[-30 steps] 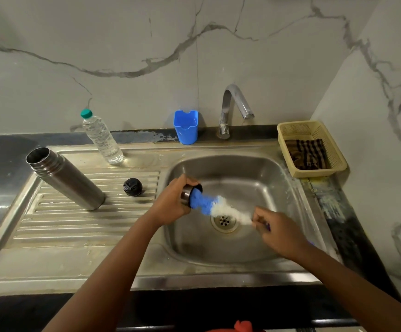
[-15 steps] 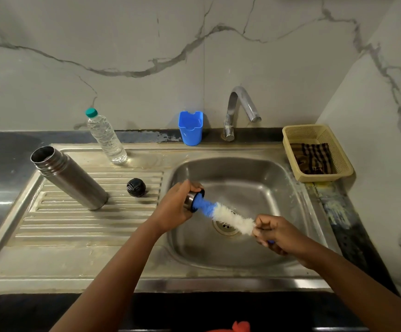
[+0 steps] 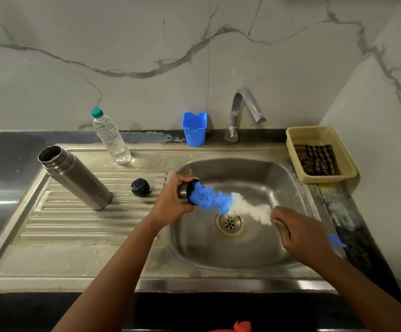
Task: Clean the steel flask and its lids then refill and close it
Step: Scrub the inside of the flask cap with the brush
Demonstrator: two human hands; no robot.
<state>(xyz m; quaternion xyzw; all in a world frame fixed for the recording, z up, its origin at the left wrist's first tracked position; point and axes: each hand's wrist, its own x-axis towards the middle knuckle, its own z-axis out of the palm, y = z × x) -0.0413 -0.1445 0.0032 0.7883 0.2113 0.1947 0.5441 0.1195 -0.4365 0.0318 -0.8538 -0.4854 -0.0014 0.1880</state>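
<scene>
The open steel flask (image 3: pixel 75 178) stands uncapped on the drainboard at the left. A black inner lid (image 3: pixel 140 187) lies on the ridges beside it. My left hand (image 3: pixel 173 200) grips the steel cup lid (image 3: pixel 183 193) sideways over the sink's left edge, its mouth facing right. My right hand (image 3: pixel 297 233) holds the handle of a blue and white bottle brush (image 3: pixel 221 202), whose blue tip sits in the lid's mouth. The blue end of the handle pokes out behind my right hand.
A steel sink (image 3: pixel 250 250) with its drain lies below the brush. At the back stand a water bottle (image 3: pixel 110 140), a blue holder (image 3: pixel 194 128) and the tap (image 3: pixel 242 111). A yellow basket (image 3: pixel 321 154) with a striped cloth sits at the right.
The brush has slid out of the cup lid to the right, so more of its blue bristles show. My right hand has moved right and back a little.
</scene>
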